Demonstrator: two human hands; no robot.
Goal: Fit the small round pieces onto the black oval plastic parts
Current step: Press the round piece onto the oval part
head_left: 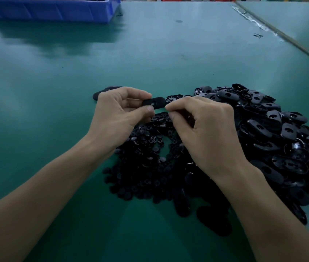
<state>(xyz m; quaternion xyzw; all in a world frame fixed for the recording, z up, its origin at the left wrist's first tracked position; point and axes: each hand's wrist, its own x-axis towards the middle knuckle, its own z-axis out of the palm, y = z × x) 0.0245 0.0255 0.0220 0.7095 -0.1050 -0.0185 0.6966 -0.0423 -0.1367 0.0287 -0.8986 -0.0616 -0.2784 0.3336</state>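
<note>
Many round pieces (146,167) underneath, blue bin (46,10) beyond — left hand (116,116) pinches oval part (154,103), grip of right hand (206,129) unclear.

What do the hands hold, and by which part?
Left hand pinches a black oval part by its left end. Right hand pinches near its right end; what it holds cannot be told.

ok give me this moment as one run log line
left hand: holds oval part | right hand: pinching at its free end, contents hidden | table: piles of round pieces, oval parts
</note>
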